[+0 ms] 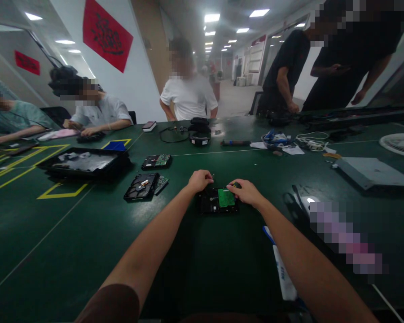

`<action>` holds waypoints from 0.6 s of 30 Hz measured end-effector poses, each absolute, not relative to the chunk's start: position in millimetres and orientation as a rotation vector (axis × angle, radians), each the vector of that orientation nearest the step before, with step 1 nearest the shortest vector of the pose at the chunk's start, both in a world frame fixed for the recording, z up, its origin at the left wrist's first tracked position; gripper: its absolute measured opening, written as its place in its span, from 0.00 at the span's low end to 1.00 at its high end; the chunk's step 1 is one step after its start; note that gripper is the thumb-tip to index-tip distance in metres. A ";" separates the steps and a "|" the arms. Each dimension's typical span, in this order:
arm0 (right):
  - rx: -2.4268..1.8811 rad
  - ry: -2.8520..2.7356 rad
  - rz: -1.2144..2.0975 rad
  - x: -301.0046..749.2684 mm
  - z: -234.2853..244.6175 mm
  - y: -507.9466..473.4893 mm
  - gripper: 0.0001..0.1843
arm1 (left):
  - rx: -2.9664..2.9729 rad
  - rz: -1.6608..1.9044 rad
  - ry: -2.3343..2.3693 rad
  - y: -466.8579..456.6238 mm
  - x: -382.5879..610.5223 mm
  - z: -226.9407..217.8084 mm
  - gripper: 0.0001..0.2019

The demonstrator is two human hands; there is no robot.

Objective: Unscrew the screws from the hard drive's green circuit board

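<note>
A hard drive [209, 204] with a green circuit board [226, 197] lies flat on the dark green table in front of me. Over its far left corner is my left hand [201, 180], with thumb and fingers pinched together at a tiny bit too small to name. My right hand [245, 192] is closed around a small screwdriver [236, 185] with a dark and yellow handle, above the board's right edge. Its tip is hidden. Left of them lie an opened drive [141, 186], a loose circuit board [161, 184] and another hard drive [156, 161].
A black tray [121, 160] stands at left. A blue-and-white packet [283, 273] lies beside my right forearm, near a phone [310, 200]. A grey metal case [373, 172] is at right; cables [278, 139] lie farther back. Several people sit or stand around the table.
</note>
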State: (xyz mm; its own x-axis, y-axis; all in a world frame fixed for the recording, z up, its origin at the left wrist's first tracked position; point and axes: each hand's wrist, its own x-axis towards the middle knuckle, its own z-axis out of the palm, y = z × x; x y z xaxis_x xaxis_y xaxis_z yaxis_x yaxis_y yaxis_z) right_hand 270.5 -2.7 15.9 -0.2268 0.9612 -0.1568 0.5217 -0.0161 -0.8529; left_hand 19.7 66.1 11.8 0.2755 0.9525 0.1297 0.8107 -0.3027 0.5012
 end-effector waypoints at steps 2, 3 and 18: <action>-1.545 -1.780 1.178 270.8 16.8 -3.0 0.24 | 2.193 0.573 1.619 66.4 20.6 12.6 0.05; -1.549 -1.782 1.179 270.8 17.7 -3.4 0.24 | 2.183 0.572 1.624 66.1 21.1 12.8 0.04; -1.541 -1.779 1.211 272.4 17.7 -3.2 0.25 | 2.001 0.925 1.555 52.4 4.9 -4.8 0.03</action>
